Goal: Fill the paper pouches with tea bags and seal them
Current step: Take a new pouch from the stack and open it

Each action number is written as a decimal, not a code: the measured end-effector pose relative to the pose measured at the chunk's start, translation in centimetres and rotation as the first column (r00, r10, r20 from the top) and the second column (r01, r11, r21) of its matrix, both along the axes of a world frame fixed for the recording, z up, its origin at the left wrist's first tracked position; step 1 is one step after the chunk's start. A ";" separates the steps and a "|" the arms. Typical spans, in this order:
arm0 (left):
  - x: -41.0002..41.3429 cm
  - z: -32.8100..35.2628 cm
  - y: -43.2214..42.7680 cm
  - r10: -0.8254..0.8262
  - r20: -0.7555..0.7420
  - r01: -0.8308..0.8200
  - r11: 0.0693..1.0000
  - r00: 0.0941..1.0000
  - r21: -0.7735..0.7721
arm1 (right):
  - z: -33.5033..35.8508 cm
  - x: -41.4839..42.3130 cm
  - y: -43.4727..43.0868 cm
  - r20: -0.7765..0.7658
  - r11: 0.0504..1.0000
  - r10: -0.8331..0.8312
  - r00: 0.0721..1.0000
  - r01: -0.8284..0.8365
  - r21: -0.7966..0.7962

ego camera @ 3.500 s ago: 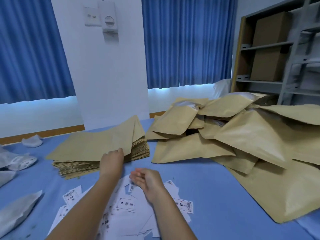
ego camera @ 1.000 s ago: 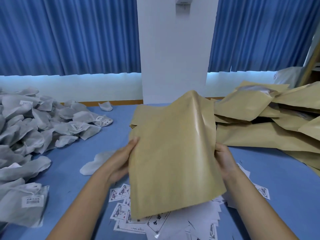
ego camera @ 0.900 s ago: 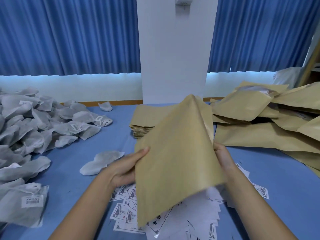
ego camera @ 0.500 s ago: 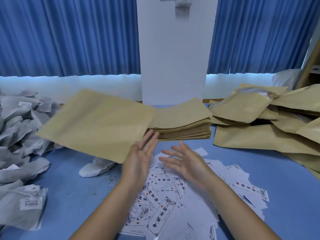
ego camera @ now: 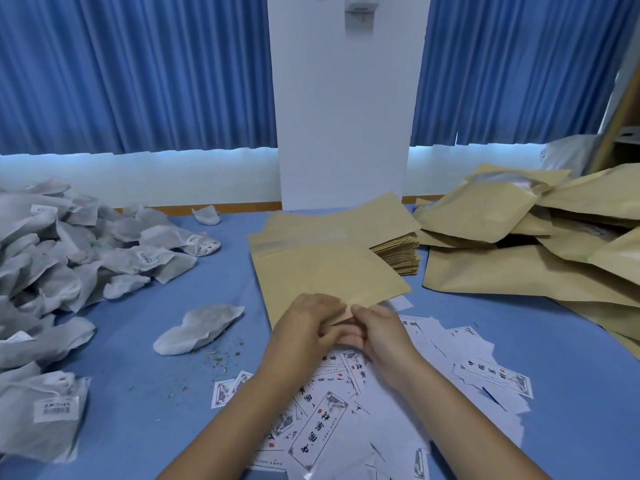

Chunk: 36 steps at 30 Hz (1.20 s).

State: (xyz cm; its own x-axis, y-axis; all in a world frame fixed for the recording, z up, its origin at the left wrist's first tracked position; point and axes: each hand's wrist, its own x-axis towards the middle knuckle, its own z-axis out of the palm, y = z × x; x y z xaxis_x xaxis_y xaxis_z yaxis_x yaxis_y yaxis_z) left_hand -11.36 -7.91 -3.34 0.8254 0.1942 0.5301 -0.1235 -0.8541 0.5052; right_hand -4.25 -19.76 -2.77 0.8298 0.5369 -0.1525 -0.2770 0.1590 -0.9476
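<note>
Kraft-paper pouch (ego camera: 325, 275) lies flat on the table (ego camera: 138, 358), your left hand (ego camera: 308, 327) and right hand (ego camera: 377, 330) both with grip pinched on its near edge. It looks unfilled, so this is the opening step. Next, spread the mouth, then reach left for the loose tea bag (ego camera: 197, 327).

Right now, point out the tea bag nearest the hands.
The lone tea bag on the blue cloth just left of the left hand; all others lie farther off.

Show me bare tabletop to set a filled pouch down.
Front-left: bare blue cloth between the lone white mesh tea bag and the white printed labels. Front-right: more, between labels and the tan filled pouch pile. Crowded centre: left hand and right hand grip a flat tan paper pouch.
</note>
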 end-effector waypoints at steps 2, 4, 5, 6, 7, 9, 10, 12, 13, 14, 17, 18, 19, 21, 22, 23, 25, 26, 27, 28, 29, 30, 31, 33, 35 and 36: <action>0.1 -1.0 1.2 0.026 -0.120 -0.017 0.997 0.992 0.079 | -0.3 -0.2 0.3 -0.019 0.999 0.036 0.999 -0.035 0.016; 0.0 -1.2 1.5 0.025 -0.103 -0.017 0.997 0.994 0.069 | -0.6 -0.2 0.5 -0.012 0.999 0.045 0.999 -0.045 -0.026; 0.0 -1.1 1.5 0.029 -0.069 -0.024 0.997 0.997 0.076 | -0.6 -0.2 0.5 -0.013 0.998 0.050 0.999 -0.051 -0.024; 0.0 -1.0 1.6 0.039 -0.041 -0.036 0.997 0.998 0.074 | -0.6 -0.1 0.5 -0.018 0.998 0.057 0.998 -0.057 -0.011; 0.0 -0.9 1.7 0.050 -0.029 -0.048 0.997 0.998 0.067 | -0.7 0.0 0.5 -0.021 0.998 0.061 0.998 -0.061 0.002; -0.1 -0.9 2.0 0.060 -0.031 -0.058 0.997 0.998 0.054 | -0.7 0.0 0.5 -0.014 0.998 0.062 0.998 -0.062 0.006; -0.1 -0.9 2.0 0.054 -0.041 -0.052 0.998 0.998 0.037 | -0.7 0.0 0.5 -0.006 0.998 0.064 0.998 -0.064 0.000; -0.2 -0.8 2.1 0.034 -0.062 -0.035 0.999 0.997 -0.016 | -0.8 -0.1 0.5 0.002 0.998 0.068 0.998 -0.068 -0.013; -0.2 -0.7 2.3 0.023 -0.070 -0.027 0.998 0.997 -0.050 | -0.9 -0.1 0.5 0.002 0.998 0.070 0.998 -0.070 -0.008; -0.3 -0.7 2.5 0.013 -0.071 -0.018 0.996 0.997 -0.083 | -0.9 0.0 0.5 0.003 0.997 0.075 0.997 -0.075 0.003; -0.5 -0.4 2.8 -0.005 -0.061 -0.001 0.994 0.998 -0.111 | -1.0 0.0 0.5 0.036 0.992 0.117 0.992 -0.119 0.039; -0.5 -0.4 2.7 0.002 -0.055 -0.007 0.996 0.998 -0.087 | -1.0 0.0 0.4 0.052 0.990 0.134 0.990 -0.136 0.041; -0.5 -0.4 2.4 0.031 -0.048 -0.034 0.998 0.998 -0.051 | -1.0 -0.1 0.4 0.067 0.988 0.146 0.987 -0.149 0.035; -0.7 -0.2 1.7 0.094 -0.006 -0.094 0.995 0.996 0.024 | -1.0 -0.2 0.5 0.085 0.988 0.149 0.985 -0.151 0.017; -0.8 -0.1 1.3 0.099 0.011 -0.099 0.994 0.995 0.045 | -1.0 -0.2 0.6 0.079 0.990 0.136 0.988 -0.137 0.008; -0.9 0.1 1.0 0.100 0.007 -0.100 0.993 0.995 0.057 | -1.0 -0.2 0.7 0.063 0.993 0.118 0.991 -0.118 0.000; -1.0 0.3 0.5 0.085 -0.011 -0.083 0.993 0.996 0.085 | -1.0 -0.3 0.8 0.049 0.996 0.090 0.995 -0.090 -0.014; -1.0 0.3 0.3 0.064 -0.016 -0.062 0.993 0.998 0.104 | -1.1 -0.3 0.8 0.064 0.996 0.088 0.994 -0.086 -0.029; -0.9 0.3 -0.1 0.057 -0.034 -0.052 0.992 0.998 0.114 | -1.2 -0.4 0.8 0.094 0.995 0.090 0.991 -0.084 -0.057; -0.8 0.4 -0.4 0.058 -0.064 -0.050 0.991 0.996 0.123 | -1.3 -0.5 0.8 0.132 0.992 0.094 0.987 -0.081 -0.097; -0.6 0.5 -0.7 0.091 -0.125 -0.074 0.988 0.988 0.135 | -1.4 -0.5 0.9 0.171 0.987 0.101 0.980 -0.078 -0.139; -0.4 0.6 -0.9 0.141 -0.176 -0.113 0.981 0.974 0.160 | -1.6 -0.6 1.0 0.203 0.982 0.109 0.973 -0.073 -0.174; -0.4 0.8 -0.9 0.196 -0.187 -0.167 0.973 0.963 0.162 | -1.6 -0.7 1.2 0.222 0.977 0.116 0.968 -0.072 -0.199; -0.7 1.2 -0.2 0.324 -0.125 -0.320 0.946 0.938 0.054 | -1.9 -1.0 1.5 0.219 0.970 0.123 0.968 -0.071 -0.232; -1.2 1.7 1.7 0.445 0.014 -0.439 0.888 0.895 -0.133 | -2.0 -1.5 1.8 0.199 0.965 0.128 0.972 -0.075 -0.251; -1.5 1.8 2.5 0.465 0.089 -0.445 0.878 0.881 -0.178 | -2.0 -1.7 2.0 0.203 0.967 0.122 0.972 -0.071 -0.243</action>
State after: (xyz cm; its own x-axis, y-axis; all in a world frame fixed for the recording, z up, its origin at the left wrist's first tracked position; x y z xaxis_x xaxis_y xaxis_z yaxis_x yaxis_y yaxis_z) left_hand -12.89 -5.42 -1.53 0.5553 0.6161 0.5586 0.1895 -0.7477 0.6364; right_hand -6.00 -17.80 -4.79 0.8028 0.5866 -0.1068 -0.0664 -0.0901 -0.9937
